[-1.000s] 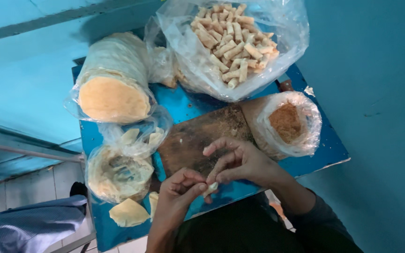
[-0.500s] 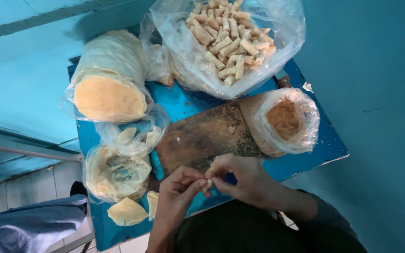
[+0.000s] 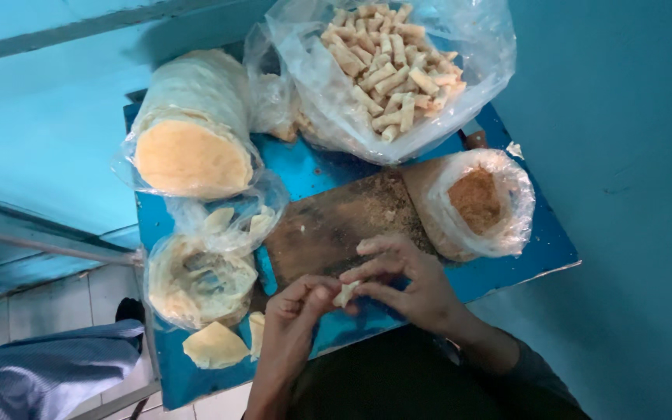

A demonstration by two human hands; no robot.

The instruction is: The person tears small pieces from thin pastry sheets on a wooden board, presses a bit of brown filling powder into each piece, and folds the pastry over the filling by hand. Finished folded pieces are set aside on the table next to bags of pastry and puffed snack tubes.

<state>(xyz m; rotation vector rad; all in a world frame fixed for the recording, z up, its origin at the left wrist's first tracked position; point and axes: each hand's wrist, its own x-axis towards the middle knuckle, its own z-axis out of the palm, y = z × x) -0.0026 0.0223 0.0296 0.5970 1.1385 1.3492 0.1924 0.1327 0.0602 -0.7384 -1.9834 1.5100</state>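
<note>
My left hand [image 3: 295, 305] and my right hand [image 3: 407, 281] meet over the near edge of a dark wooden board [image 3: 334, 222], both pinching a small pale pastry roll [image 3: 346, 293] between the fingertips. The board lies on a small blue table [image 3: 550, 247]. A clear bag of brown filling [image 3: 477, 201] stands open to the right of the board. Behind it, a large clear bag holds several finished pale rolls [image 3: 386, 66].
A tall stack of round pale wrappers in plastic [image 3: 192, 128] lies at the back left. A smaller bag of wrappers [image 3: 200, 280] and loose cut wrapper pieces [image 3: 213, 345] sit at the near left. Blue walls surround the table; blue cloth [image 3: 40, 369] is low left.
Both hands have drawn closer to me along the board's near edge, still working the small roll between the fingers. Nothing else on the table has moved.
</note>
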